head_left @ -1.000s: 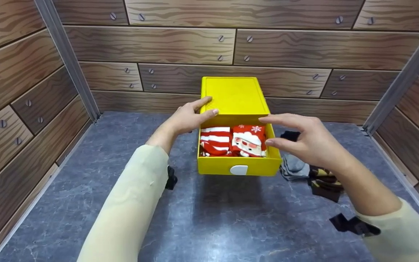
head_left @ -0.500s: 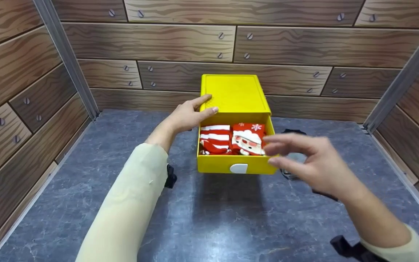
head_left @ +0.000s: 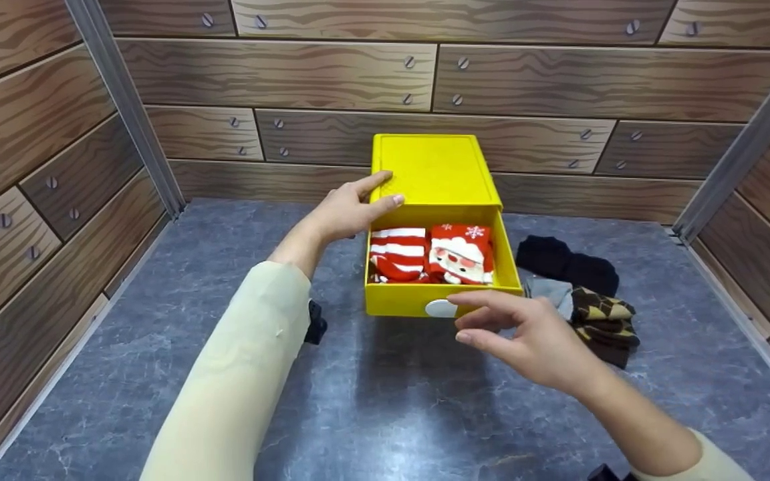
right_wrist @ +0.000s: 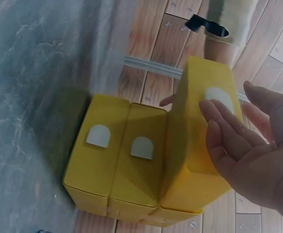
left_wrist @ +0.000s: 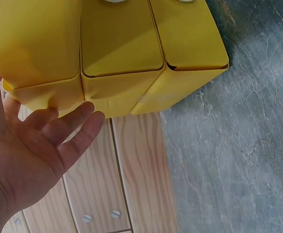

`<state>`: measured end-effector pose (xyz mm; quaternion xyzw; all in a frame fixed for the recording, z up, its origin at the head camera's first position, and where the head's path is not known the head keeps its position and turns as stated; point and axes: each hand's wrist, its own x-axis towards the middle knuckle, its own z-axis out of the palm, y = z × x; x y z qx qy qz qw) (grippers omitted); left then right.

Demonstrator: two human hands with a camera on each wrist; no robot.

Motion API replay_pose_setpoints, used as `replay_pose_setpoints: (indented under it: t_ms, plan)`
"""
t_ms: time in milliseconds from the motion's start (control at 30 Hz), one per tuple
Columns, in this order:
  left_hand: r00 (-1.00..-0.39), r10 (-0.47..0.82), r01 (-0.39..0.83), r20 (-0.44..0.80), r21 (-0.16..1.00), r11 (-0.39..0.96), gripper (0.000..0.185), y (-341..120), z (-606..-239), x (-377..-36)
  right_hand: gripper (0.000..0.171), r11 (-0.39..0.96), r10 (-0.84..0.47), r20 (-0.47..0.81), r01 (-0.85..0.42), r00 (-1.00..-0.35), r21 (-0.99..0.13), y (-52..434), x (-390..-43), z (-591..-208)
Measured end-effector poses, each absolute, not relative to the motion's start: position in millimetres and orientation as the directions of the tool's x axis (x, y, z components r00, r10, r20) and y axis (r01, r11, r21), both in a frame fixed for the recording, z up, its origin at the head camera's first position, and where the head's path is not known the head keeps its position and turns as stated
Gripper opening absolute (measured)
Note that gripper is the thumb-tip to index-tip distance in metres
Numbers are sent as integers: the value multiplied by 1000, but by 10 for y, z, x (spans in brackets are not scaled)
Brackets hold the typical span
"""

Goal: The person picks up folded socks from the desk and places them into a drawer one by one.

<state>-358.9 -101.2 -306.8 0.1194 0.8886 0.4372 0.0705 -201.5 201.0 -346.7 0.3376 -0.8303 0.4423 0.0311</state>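
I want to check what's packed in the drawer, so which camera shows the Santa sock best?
The head view: it looks down into the open yellow drawer, where the Santa sock lies beside a striped sock. The left wrist view shows only the yellow box from behind, and the right wrist view shows only drawer fronts; neither shows the sock.

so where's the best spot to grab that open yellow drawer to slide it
Probably the white tab at the middle of the drawer's front panel, approached from the front. It is the only raised part on a flat face, and the right hand is already just in front of it. The left hand rests on the box top.
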Motion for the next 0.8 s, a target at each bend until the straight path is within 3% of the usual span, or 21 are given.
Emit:
replay_pose_setpoints:
  t_ms: [233, 567, 800]
  plan:
    - [-963, 268, 148, -23, 785, 601, 81, -1010, -3063, -3581, 41, 370, -503, 310, -525, -807, -766, 1933, -2093, -3581]
    - [-962, 273, 184, 9, 761, 623, 80, -1021, -3066, -3581, 30, 301, -412, 365, -502, -835, -811, 1797, -2111, -3661]
    - [-962, 273, 176, 1, 768, 616, 80, -1011, -3080, -3574, 26, 330, -355, 358, -474, -864, -816, 1751, -2112, -3673]
